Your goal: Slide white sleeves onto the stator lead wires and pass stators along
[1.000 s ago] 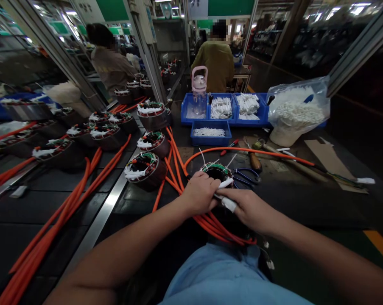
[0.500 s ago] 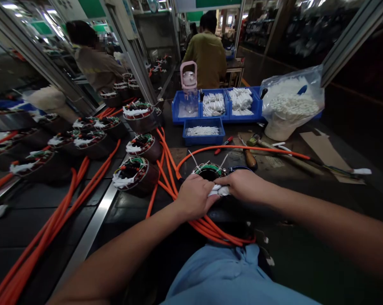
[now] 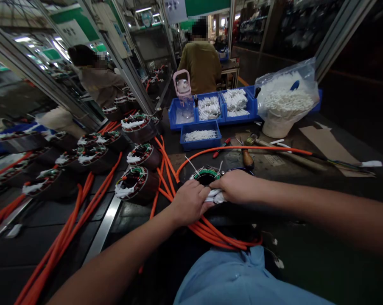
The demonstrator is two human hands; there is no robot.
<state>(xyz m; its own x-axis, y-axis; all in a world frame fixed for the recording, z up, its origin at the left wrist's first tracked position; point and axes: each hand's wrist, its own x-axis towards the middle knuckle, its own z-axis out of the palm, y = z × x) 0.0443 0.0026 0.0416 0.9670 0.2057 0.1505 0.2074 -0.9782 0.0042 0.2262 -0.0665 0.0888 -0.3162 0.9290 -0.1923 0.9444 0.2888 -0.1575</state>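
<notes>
A round motor stator [image 3: 207,173] with green and white windings on its rim stands in front of me, two white cable ties sticking up from it. White sleeved wire ends [image 3: 215,196] bunch at its near edge. My left hand [image 3: 189,201] closes on the left side of that bunch, thumb beneath. From the right, my right hand [image 3: 237,187] grips the other side, its index finger reaching over the stator's rim. The fingertips partly hide the bunch. An orange cable [image 3: 210,149] arcs behind the stator to bare coloured wire ends at the right.
Several similar stators [image 3: 135,184] stand at the left with orange cables. Behind are blue bins [image 3: 212,123] of white sleeves, a small blue tray [image 3: 200,145], a bottle [image 3: 185,101] and a bagged bucket [image 3: 277,127]. A wooden-handled tool [image 3: 247,159] and red pen [image 3: 221,148] lie nearby. Two people work beyond.
The camera view has tilted and shifted slightly. My right index finger now extends further over the stator's opening, and both hands stay on the white wire bunch.
</notes>
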